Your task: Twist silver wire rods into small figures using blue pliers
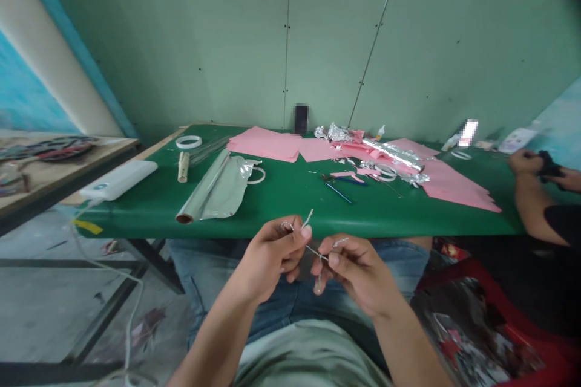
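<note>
Just off the near edge of the surface (281,208), over the lap, the left hand (272,252) and right hand (353,267) each keep a narrow pinching grip on a twisted foil strand (313,250). 1 loop is formed and several ends stick out loose. A foil roll (213,190) lies partly unrolled.

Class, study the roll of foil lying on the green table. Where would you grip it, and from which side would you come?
Probably best: grip the foil roll around the middle of its tube, coming from above and its left. It lies flat and slanted, and its loose sheet spreads out to the right, so the left flank is bare.
</note>
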{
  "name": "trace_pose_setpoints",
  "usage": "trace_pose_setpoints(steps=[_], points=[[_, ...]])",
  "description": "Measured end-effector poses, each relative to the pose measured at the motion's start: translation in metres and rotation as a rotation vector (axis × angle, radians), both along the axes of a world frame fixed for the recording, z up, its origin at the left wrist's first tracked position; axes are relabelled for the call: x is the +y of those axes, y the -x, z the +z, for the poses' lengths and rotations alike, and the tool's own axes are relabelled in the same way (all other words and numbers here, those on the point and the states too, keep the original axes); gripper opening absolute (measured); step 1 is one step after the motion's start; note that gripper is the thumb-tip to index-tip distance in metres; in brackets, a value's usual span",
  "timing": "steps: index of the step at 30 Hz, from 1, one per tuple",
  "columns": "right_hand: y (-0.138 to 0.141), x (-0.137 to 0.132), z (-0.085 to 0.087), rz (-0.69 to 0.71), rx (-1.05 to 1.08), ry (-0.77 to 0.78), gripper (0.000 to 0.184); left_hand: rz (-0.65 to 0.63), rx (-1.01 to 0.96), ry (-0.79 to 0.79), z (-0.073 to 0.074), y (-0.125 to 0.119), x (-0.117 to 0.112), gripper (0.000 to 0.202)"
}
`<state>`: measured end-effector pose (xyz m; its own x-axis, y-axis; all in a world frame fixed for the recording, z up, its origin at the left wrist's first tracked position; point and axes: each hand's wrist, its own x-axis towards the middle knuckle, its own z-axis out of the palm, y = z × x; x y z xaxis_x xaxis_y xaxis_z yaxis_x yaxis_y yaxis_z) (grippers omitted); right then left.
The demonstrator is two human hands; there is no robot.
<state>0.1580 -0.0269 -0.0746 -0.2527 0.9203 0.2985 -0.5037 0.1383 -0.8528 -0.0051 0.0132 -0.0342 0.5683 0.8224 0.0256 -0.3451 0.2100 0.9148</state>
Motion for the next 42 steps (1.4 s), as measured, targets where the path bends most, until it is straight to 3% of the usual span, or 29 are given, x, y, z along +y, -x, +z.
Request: trace_pose_setpoints(steps=[11,15,18,22,25,34,42], points=[[0.001,0.000,-0.005,-0.040,-0.010,0.037,0.008,-0.009,0.042,-0.037,-0.004,0.002,0.003,0.037],[-0.002,0.002,-0.005,0.084,0.101,0.158,0.025,-0.031,0.175,-0.163,0.005,0.006,0.011,0.035],[-0.006,0.006,-0.001,0.228,0.090,0.283,0.045,-0.126,0.355,-0.324,0.015,0.006,0.017,0.035],[-0.010,0.014,0.004,0.262,-0.093,0.257,0.037,-0.252,0.522,-0.455,0.027,-0.001,0.024,0.033],[-0.011,0.017,0.004,0.242,-0.096,0.251,0.033,-0.279,0.546,-0.487,0.031,-0.006,0.031,0.032],[-0.006,0.017,0.010,0.157,-0.060,0.245,0.032,-0.306,0.483,-0.392,0.032,-0.013,0.046,0.037],[-0.010,0.028,0.010,0.177,-0.102,0.256,0.034,-0.368,0.380,-0.250,0.033,-0.016,0.058,0.041]])
